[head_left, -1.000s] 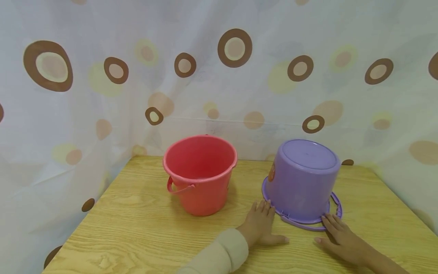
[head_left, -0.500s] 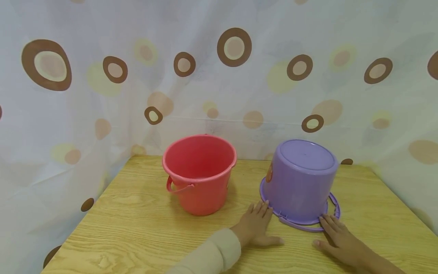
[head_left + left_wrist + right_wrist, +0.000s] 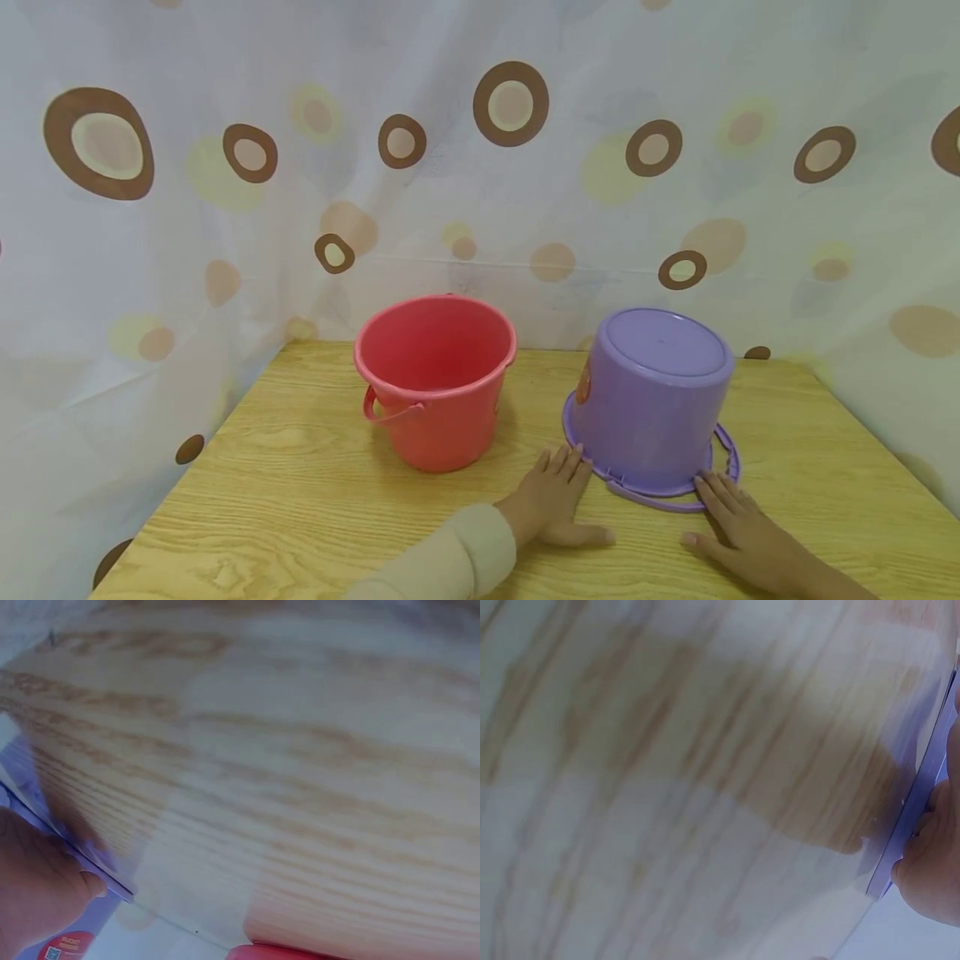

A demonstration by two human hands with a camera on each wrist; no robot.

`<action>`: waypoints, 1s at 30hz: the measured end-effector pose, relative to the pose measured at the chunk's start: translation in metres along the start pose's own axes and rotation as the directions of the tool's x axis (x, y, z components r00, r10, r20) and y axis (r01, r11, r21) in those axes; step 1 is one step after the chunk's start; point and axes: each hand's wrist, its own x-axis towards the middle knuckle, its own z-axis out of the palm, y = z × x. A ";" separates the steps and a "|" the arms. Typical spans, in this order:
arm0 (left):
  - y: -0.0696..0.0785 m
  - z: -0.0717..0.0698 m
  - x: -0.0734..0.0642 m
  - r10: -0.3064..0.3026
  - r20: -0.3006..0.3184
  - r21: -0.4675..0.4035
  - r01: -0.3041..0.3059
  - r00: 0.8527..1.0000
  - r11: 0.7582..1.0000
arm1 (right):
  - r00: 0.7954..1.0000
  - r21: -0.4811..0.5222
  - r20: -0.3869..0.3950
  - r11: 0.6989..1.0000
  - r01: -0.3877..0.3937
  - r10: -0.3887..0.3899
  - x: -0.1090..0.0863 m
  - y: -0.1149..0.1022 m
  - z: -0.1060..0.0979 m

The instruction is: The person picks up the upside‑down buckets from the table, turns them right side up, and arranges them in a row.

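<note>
A purple bucket point(image 3: 652, 417) stands upside down on the right half of the wooden table, its handle point(image 3: 648, 500) lying round the rim at the front and right. My left hand point(image 3: 551, 500) is spread flat, fingertips at the rim's front left and thumb stretched out to the right. At the front right, the straight fingers of my right hand point(image 3: 738, 529) touch the rim and handle. In the left wrist view, a round red label point(image 3: 64, 946) shows on the bucket's side. The right wrist view has the purple rim point(image 3: 911, 817) beside my fingers.
A red bucket point(image 3: 442, 425) stands upright to the left of the purple one, its handle point(image 3: 393, 412) hanging at the front left. Behind the wooden table point(image 3: 285, 500) hangs a pale curtain point(image 3: 585, 217) with brown ring patterns, also along both sides.
The purple bucket has slid slightly left and nearer to me, with both hands moving along with it. The red bucket keeps its place on the table.
</note>
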 end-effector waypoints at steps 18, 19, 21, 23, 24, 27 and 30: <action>0.003 -0.005 -0.017 -0.023 0.005 0.041 0.023 1.000 0.999 | 0.999 -0.016 -0.009 0.999 0.041 -0.041 -0.002 -0.002 0.000; 0.004 -0.006 -0.018 -0.025 0.012 0.046 0.024 1.000 0.999 | 0.999 -0.022 -0.012 0.999 0.044 -0.045 -0.002 -0.002 0.000; 0.005 -0.007 -0.019 -0.028 0.031 0.062 0.026 0.999 0.998 | 0.998 -0.034 -0.019 0.998 0.053 -0.054 -0.002 -0.002 -0.001; 0.006 -0.009 -0.021 -0.030 0.051 0.075 0.026 0.998 0.997 | 0.998 -0.034 -0.017 0.998 0.054 -0.055 -0.003 -0.002 -0.001; 0.007 -0.009 -0.021 -0.031 0.060 0.082 0.025 0.998 0.996 | 0.999 -0.032 -0.014 0.998 0.050 -0.051 -0.003 -0.002 -0.002; 0.006 -0.009 -0.023 -0.020 0.057 0.094 0.015 0.998 0.995 | 0.998 -0.036 -0.014 0.998 0.057 -0.058 -0.003 0.000 -0.003; 0.000 -0.007 -0.023 0.016 0.013 0.099 -0.017 1.000 0.995 | 0.996 -0.061 -0.035 0.995 0.077 -0.079 -0.003 0.005 -0.005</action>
